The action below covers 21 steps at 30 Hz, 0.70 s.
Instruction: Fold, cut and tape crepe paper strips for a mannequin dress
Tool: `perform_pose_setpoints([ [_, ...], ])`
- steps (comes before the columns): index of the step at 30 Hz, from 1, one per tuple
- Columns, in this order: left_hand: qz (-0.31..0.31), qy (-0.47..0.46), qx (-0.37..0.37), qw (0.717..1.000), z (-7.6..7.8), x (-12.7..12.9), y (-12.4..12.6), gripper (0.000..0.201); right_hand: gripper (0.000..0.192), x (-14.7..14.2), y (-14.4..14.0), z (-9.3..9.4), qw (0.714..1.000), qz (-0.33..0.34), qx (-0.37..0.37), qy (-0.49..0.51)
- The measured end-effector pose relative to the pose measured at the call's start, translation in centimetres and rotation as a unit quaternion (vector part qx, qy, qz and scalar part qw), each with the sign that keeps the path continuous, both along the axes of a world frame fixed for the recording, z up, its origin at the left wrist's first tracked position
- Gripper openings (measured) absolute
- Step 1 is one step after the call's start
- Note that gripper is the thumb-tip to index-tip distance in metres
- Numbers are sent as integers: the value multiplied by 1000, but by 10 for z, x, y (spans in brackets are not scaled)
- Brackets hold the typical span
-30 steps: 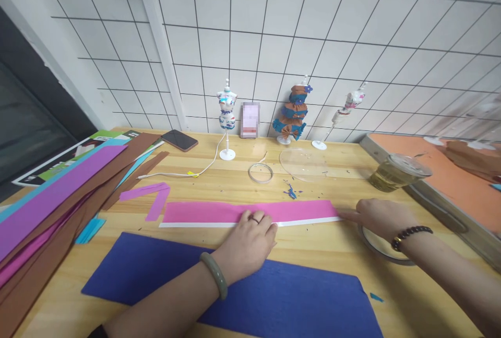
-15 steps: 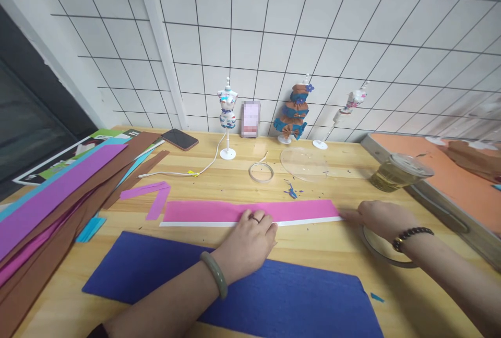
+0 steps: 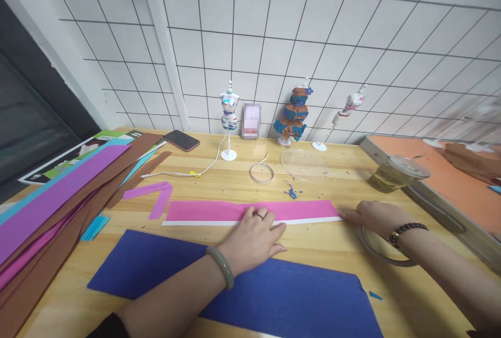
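Your left hand (image 3: 252, 236) rests on the middle of the pink strip (image 3: 211, 212), fingers bent down onto it and thumb standing apart from them, clamped on nothing. The strip lies flat across the table (image 3: 332, 254) in front of you, with white tape (image 3: 203, 222) along its near edge. Your right hand (image 3: 378, 218) is at the strip's right end, one finger stretched out to the tape; I can't make out whether it pinches anything. Just under that hand lies a tape roll (image 3: 391, 261).

Nearer to you, a blue sheet (image 3: 305, 301) lies partly beneath your left forearm. A bent purple piece (image 3: 159, 200) sits beside the strip's left end, and long paper strips (image 3: 74, 181) are heaped farther left. Beyond the pink strip you have blue scraps (image 3: 291, 192) and a small ring (image 3: 262, 181). At the back, near the wall, stand a dressed mannequin (image 3: 294, 113) and two others, one on each side of it. A cup (image 3: 397, 175) stands to your right, beside the tray (image 3: 434, 213).
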<state>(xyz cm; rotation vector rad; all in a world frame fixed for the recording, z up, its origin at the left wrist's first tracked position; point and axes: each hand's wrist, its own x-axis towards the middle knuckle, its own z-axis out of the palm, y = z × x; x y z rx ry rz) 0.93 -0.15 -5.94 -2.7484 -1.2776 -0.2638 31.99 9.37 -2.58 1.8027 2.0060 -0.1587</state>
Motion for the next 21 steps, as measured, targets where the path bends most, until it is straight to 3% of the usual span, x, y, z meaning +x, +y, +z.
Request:
perform_pose_setpoints([
  [5, 4, 28, 21, 999, -4, 10, 9, 52, 50, -1, 6, -2, 1000, -13, -12, -26],
  [11, -12, 41, 41, 998, -5, 31, 26, 54, 51, -7, 4, 3, 999, -13, -25, -37],
  [16, -33, 34, 43, 998, -4, 56, 37, 53, 32, -12, 1, 7, 998, -26, -37, -50],
  [21, -49, 31, 47, 997, -7, 77, 44, 55, 49, -10, 2, 4, 999, -26, -19, -34],
])
